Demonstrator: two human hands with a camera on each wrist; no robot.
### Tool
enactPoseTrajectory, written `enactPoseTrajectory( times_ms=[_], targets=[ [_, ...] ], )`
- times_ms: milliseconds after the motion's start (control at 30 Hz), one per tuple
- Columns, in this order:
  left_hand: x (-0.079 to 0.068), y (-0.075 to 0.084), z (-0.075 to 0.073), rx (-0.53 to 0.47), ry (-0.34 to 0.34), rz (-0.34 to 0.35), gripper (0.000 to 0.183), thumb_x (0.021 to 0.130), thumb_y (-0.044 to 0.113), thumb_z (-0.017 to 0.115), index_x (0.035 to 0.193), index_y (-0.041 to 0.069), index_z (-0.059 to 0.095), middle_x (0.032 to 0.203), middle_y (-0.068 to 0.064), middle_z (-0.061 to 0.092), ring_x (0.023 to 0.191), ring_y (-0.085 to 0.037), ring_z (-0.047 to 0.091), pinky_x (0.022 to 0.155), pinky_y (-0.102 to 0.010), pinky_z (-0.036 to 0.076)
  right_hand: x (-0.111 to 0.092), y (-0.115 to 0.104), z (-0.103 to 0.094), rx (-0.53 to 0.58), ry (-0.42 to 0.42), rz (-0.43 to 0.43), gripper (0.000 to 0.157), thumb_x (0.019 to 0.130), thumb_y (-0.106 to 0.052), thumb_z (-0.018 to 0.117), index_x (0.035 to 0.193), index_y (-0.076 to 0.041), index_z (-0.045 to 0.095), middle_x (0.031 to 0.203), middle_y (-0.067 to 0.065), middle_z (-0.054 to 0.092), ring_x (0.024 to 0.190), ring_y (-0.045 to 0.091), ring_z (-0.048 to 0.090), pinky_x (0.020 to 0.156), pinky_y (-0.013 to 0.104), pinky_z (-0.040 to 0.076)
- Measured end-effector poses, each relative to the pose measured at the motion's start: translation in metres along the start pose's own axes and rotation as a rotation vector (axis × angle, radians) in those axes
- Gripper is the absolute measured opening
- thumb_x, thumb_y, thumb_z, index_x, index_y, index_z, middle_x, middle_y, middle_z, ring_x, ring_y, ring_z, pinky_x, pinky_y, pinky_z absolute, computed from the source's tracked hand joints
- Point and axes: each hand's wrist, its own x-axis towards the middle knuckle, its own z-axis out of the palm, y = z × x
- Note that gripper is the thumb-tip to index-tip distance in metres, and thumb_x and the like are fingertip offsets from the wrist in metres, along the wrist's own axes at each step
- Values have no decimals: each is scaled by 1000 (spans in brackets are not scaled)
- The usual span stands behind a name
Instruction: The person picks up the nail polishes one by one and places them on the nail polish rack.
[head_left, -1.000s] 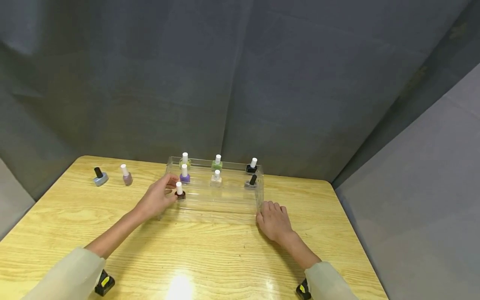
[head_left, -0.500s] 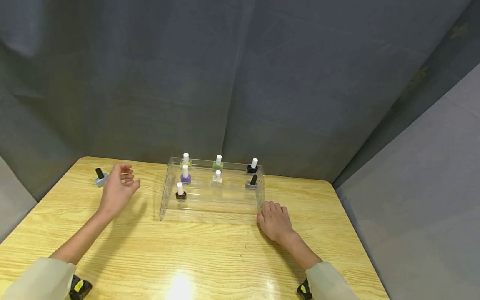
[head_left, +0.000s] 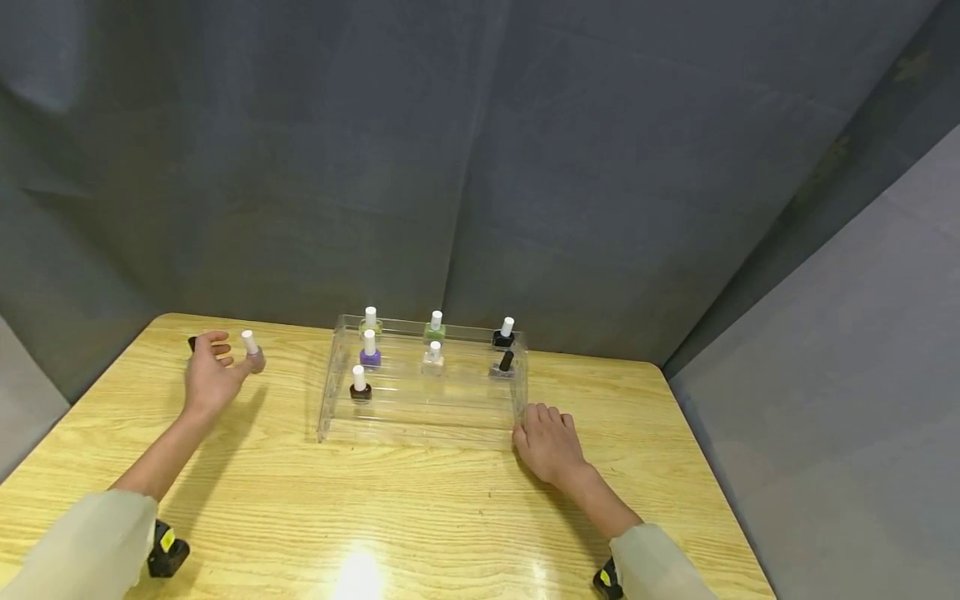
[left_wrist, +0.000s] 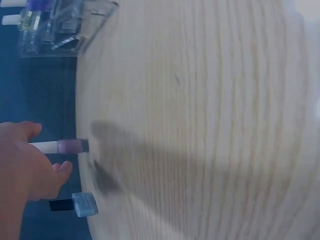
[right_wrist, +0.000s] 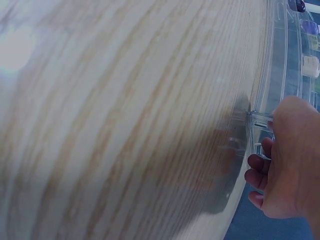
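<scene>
My left hand [head_left: 212,385] is at the back left of the table, fingers spread around a mauve nail polish bottle [head_left: 257,360] with a white cap. In the left wrist view, that nail polish bottle [left_wrist: 70,146] stands between thumb and fingers, with a gap to the fingertips. A pale blue nail polish bottle [left_wrist: 85,204] with a black cap is just beyond; the hand mostly hides it in the head view. My right hand [head_left: 551,443] grips the front right corner of a clear stepped display rack [head_left: 427,433], its fingers [right_wrist: 257,170] curled at the side panel.
The rack's back tier bears two green nail polish bottles [head_left: 434,330] and a black one [head_left: 503,336]. Purple [head_left: 370,357], whitish [head_left: 432,360] and black-capped [head_left: 505,363] ones are on the middle tier. A dark bottle [head_left: 361,391] is lower left. A grey curtain [head_left: 480,167] hangs behind the table.
My left hand has let go of the dark bottle on the rack's lower left and moved left to the mauve bottle. My right hand stays at the rack's corner.
</scene>
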Motion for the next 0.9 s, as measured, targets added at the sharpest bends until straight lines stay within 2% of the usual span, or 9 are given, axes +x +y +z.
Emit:
enactPoseTrajectory(
  times_ms=[133, 267, 367, 467, 633, 767, 900],
  targets=[
    [7, -6, 5, -25, -46, -36, 73, 95, 18, 64, 150, -6, 21, 141, -37, 32, 127, -55, 38, 94, -59, 42, 1, 4, 6, -1, -13, 10, 25, 105, -27, 40, 84, -15, 35, 79, -1, 30, 74, 23, 32, 77, 45, 30],
    [16, -9, 8, -50, -60, -98, 74, 95, 19, 63, 150, -4, 20, 142, -34, 31, 128, -50, 38, 90, -50, 43, 1, 5, 5, 6, -11, 12, 26, 105, -28, 40, 83, -16, 35, 78, -1, 30, 73, 23, 31, 75, 44, 29],
    [20, -12, 9, -65, -86, -115, 73, 96, 18, 62, 151, -3, 19, 144, -34, 29, 128, -48, 39, 87, -44, 43, 0, 0, 0, 10, -23, 16, 25, 105, -26, 40, 83, -14, 36, 78, 1, 32, 72, 24, 32, 75, 44, 29],
    [23, -16, 11, -42, -122, -97, 71, 97, 17, 61, 151, -5, 20, 144, -35, 29, 125, -46, 43, 82, -32, 44, -1, -1, -2, 6, -15, 7, 25, 104, -26, 39, 83, -14, 35, 78, 0, 29, 72, 23, 31, 75, 44, 29],
    [26, -23, 12, 22, -133, -54, 62, 98, 15, 61, 144, -11, 30, 138, -35, 39, 117, -41, 49, 68, -14, 42, -1, -1, 0, 17, 1, -5, 25, 104, -26, 38, 83, -14, 34, 78, 0, 28, 72, 23, 30, 74, 44, 28],
    [26, -26, 13, 41, -142, -20, 58, 97, 13, 61, 140, -13, 32, 134, -36, 43, 117, -45, 51, 67, -11, 42, 0, 2, 5, 12, 4, -2, 25, 105, -27, 37, 83, -15, 33, 79, 0, 28, 73, 24, 31, 73, 43, 26],
    [25, -26, 15, 110, -151, 48, 53, 96, 9, 62, 134, -17, 36, 125, -37, 48, 113, -50, 54, 70, -20, 46, 0, 2, 6, 10, 0, 10, 25, 105, -27, 37, 83, -16, 33, 79, -1, 27, 73, 24, 30, 72, 42, 24]
  ],
)
